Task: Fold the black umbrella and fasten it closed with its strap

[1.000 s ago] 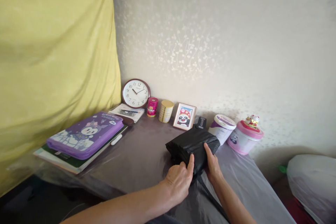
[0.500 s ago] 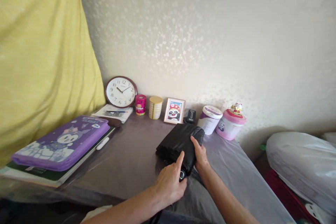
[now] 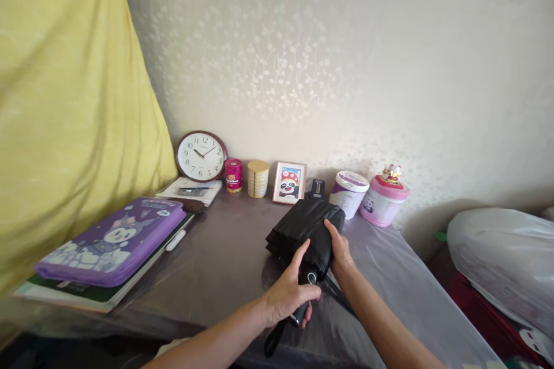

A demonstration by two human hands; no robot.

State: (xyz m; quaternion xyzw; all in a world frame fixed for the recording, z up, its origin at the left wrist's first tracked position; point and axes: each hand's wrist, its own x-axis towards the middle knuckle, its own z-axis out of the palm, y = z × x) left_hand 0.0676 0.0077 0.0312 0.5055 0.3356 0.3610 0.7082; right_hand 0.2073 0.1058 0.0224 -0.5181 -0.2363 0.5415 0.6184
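A folded black umbrella (image 3: 298, 228) is held over the grey table cover (image 3: 225, 265), its handle (image 3: 303, 295) pointing to 6 o'clock and its bunched canopy up toward 12; whether it rests on the cover I cannot tell. The left hand (image 3: 285, 297) comes in from 8 o'clock with fingers wrapped round the handle, one digit stretched up along the canopy, while a black wrist loop (image 3: 273, 339) hangs below at 7. The right hand (image 3: 341, 251) holds the canopy's side from 4 o'clock, one digit laid on top and the other fingers hidden. Counting from the umbrella, a panda picture frame (image 3: 289, 182) stands near 12, a small black object (image 3: 318, 188) just past 12, a white-and-purple tub (image 3: 346, 199) at 2, and a pink-lidded pot (image 3: 381, 204) bearing a cat figurine (image 3: 390, 173) between 2 and 3. A yellow-lidded tin (image 3: 258, 180) sits between 10 and 11, a pink can (image 3: 234, 176) and a round clock (image 3: 201, 155) at 10, and at 9 a purple case (image 3: 115, 242) lies on a green book (image 3: 93, 298)
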